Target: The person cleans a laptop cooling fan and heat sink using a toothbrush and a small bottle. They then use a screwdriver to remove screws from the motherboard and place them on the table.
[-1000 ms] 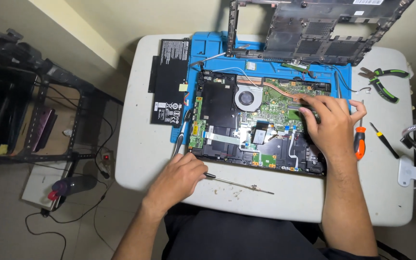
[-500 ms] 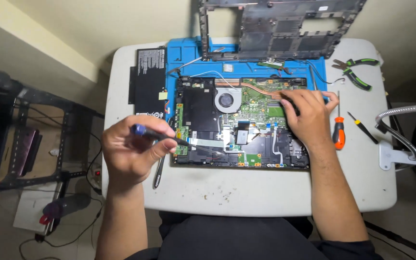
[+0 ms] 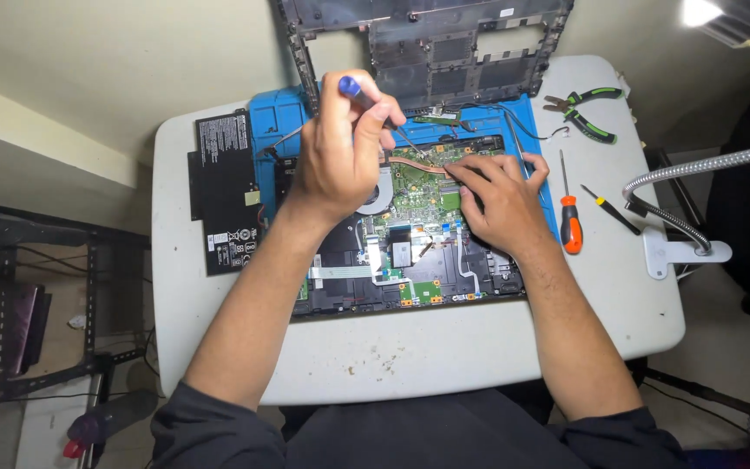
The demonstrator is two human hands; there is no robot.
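Note:
An opened laptop base [image 3: 410, 278] with a green motherboard [image 3: 418, 182] and a copper heat pipe lies on a blue work mat [image 3: 273, 117]. My left hand [image 3: 345, 152] holds a thin screwdriver with a blue cap [image 3: 351, 87] above the fan area, shaft pointing down and right toward the board. My right hand [image 3: 496, 204] rests on the right part of the motherboard, fingertips pressing near its upper edge. The fan is mostly hidden under my left hand.
A black flat battery [image 3: 223, 187] lies left of the mat. The removed bottom cover [image 3: 431, 48] leans at the table's back. Green-handled pliers [image 3: 588, 113], an orange-handled screwdriver [image 3: 571, 221] and a small black screwdriver [image 3: 609, 208] lie right. A gooseneck lamp base [image 3: 683, 252] stands at the right edge.
My left hand picked the screwdriver up from the table's front edge, lifted it, and carried it up over the fan. The right hand stayed on the motherboard. The camera view shifted.

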